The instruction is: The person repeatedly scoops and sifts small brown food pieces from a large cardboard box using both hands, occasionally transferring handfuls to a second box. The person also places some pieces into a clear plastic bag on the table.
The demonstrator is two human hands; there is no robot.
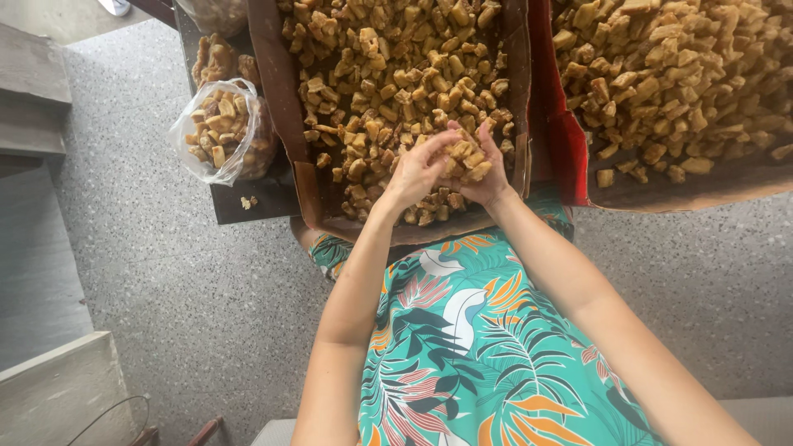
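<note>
Here, from the head camera, a seated person cups both hands together over the near end of a cardboard box (281, 99) heaped with golden fried snack pieces (388, 74). The left hand (417, 169) curls half shut, fingers bent over a small pile of pieces; the right hand (487, 169) lies palm up beneath them, fingers loosely open and cradling the same handful (464, 157). The hands touch at the fingertips, just inside the box's near wall, which rests against the person's lap.

A second box (570, 149), red on its inner wall, stands just beside the first on the right and is also full; only a narrow gap parts the two. To the left, a clear plastic bag (216, 132) stuffed with pieces sits on a dark table edge (248, 202), touching the first box's left wall, with a few crumbs near the table's corner. Open speckled floor (190, 297) spreads left of the lap and again right of it, below the red box.
</note>
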